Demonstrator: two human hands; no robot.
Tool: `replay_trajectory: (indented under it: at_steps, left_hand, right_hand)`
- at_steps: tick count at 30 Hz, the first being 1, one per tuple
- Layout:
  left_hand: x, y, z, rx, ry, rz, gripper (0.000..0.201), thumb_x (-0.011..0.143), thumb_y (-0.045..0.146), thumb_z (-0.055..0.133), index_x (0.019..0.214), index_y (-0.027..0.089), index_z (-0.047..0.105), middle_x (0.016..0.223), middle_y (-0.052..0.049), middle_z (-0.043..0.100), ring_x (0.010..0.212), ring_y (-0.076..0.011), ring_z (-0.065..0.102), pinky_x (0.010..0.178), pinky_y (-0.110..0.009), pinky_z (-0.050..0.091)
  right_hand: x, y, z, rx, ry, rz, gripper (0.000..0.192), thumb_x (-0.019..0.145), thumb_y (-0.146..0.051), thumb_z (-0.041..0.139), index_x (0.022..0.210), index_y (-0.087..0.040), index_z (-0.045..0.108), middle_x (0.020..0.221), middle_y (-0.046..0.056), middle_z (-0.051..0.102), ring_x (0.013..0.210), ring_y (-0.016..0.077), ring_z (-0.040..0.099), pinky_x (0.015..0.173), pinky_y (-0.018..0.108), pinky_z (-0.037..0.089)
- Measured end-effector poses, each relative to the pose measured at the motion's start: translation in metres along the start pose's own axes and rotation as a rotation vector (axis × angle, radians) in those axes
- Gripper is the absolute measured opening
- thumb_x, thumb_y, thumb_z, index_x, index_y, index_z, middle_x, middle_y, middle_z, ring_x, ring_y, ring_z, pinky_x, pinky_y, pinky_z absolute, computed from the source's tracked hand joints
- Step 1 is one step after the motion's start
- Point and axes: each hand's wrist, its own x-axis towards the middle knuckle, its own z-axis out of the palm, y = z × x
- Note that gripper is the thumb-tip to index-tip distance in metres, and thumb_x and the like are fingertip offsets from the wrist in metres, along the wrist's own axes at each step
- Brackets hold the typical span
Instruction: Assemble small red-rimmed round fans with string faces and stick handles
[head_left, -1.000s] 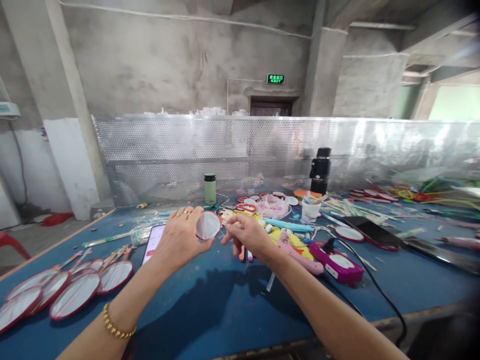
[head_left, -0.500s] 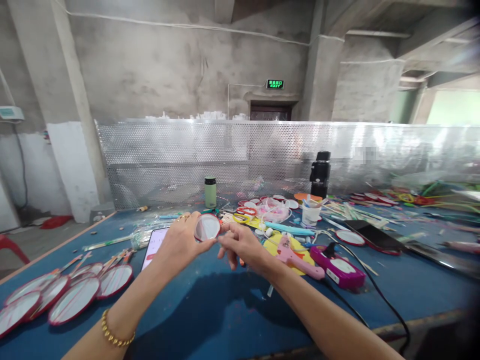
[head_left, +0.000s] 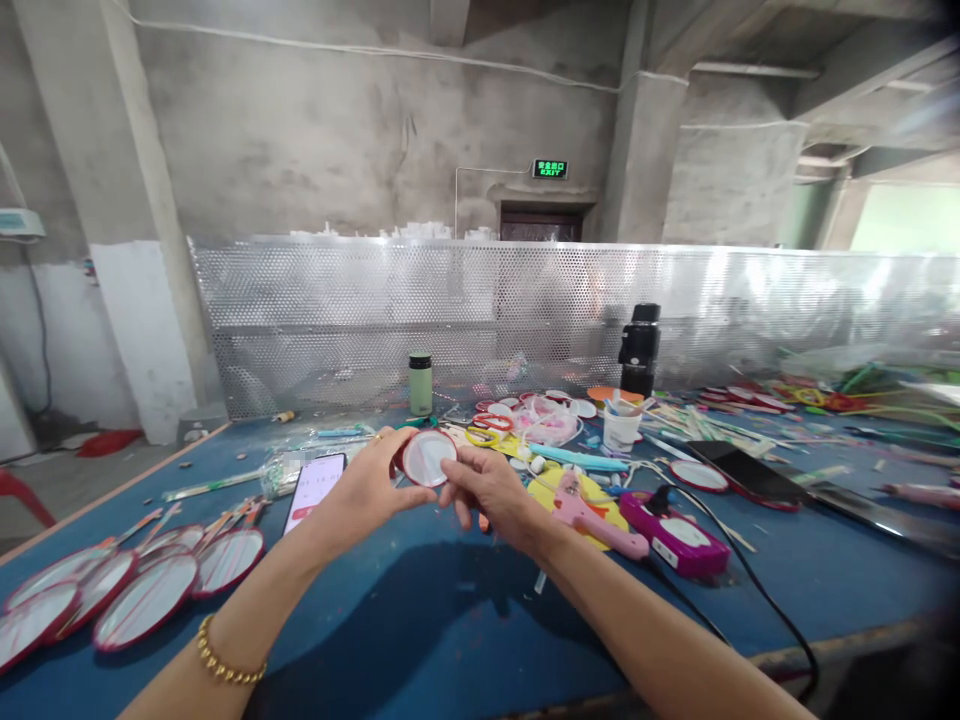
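Above the table (head_left: 450,640), just right of the phone (head_left: 313,487), the left hand (head_left: 367,485) is gripping a disc (head_left: 428,457); the right hand (head_left: 491,490) is pinching its rim, fingers closed, keeping it facing the person.

A long workbench topped in blue felt (head_left: 420,640) carries a spread of craft parts. Left of a white smartphone (head_left: 313,490) lying face up, red-rimmed round paddle fans (head_left: 142,600) overlap in a row. Right of the phone lie a pink glue gun (head_left: 592,515) on yellow card, a magenta box (head_left: 671,535) with a black cable (head_left: 757,600), and, further back, a white cup (head_left: 619,428).
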Motion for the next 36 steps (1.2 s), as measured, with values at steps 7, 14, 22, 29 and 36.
replay_trajectory:
  at_steps: [7,14,22,29,36]
  left_hand:
    - [0.003,0.001,-0.004,-0.414,-0.009,-0.225,0.046,0.083,0.042,0.056,0.120,0.014,0.054,0.087,-0.007,0.068,0.074,-0.0175,0.063,0.068,-0.031,0.049]
    - [0.000,0.011,0.003,-0.650,-0.144,-0.460,0.028,0.080,0.043,0.055,0.077,0.015,0.055,0.064,-0.002,0.063,0.044,-0.0129,0.058,0.041,-0.022,0.037]
    - [0.000,0.005,0.007,-0.795,-0.024,-0.536,0.022,0.076,0.037,0.058,0.072,0.016,0.053,0.050,0.003,0.054,0.034,-0.0081,0.046,0.036,-0.020,0.031]
    - [-0.001,0.007,0.007,-0.833,-0.031,-0.538,0.022,0.075,0.037,0.058,0.071,0.015,0.053,0.049,0.003,0.053,0.033,-0.0071,0.045,0.036,-0.020,0.030]
    - [-0.001,0.007,0.008,-0.794,0.014,-0.539,0.020,0.076,0.035,0.057,0.072,0.016,0.052,0.049,0.004,0.053,0.034,-0.0075,0.046,0.036,-0.020,0.029]
  right_hand:
    - [0.004,0.002,-0.006,0.049,0.064,-0.008,0.036,0.080,-0.050,0.061,0.079,-0.015,0.053,0.063,0.000,0.067,0.033,0.0043,0.049,0.030,0.013,0.032]
    - [0.002,0.003,0.002,-0.032,0.101,0.006,0.036,0.081,-0.051,0.058,0.083,-0.015,0.055,0.066,0.001,0.068,0.035,0.0057,0.052,0.028,0.013,0.027]
    - [-0.002,-0.003,0.013,0.055,0.072,-0.017,0.035,0.086,-0.051,0.054,0.089,-0.016,0.053,0.087,0.007,0.072,0.038,0.0058,0.056,0.033,0.015,0.032]
    - [0.000,0.001,0.011,0.100,0.075,-0.019,0.040,0.085,-0.054,0.053,0.087,-0.015,0.059,0.085,0.005,0.070,0.039,0.0059,0.056,0.035,0.016,0.034]
    - [-0.003,-0.004,0.012,0.053,0.065,0.021,0.052,0.090,-0.060,0.040,0.089,-0.013,0.061,0.068,0.007,0.070,0.039,0.0087,0.055,0.038,0.017,0.038]
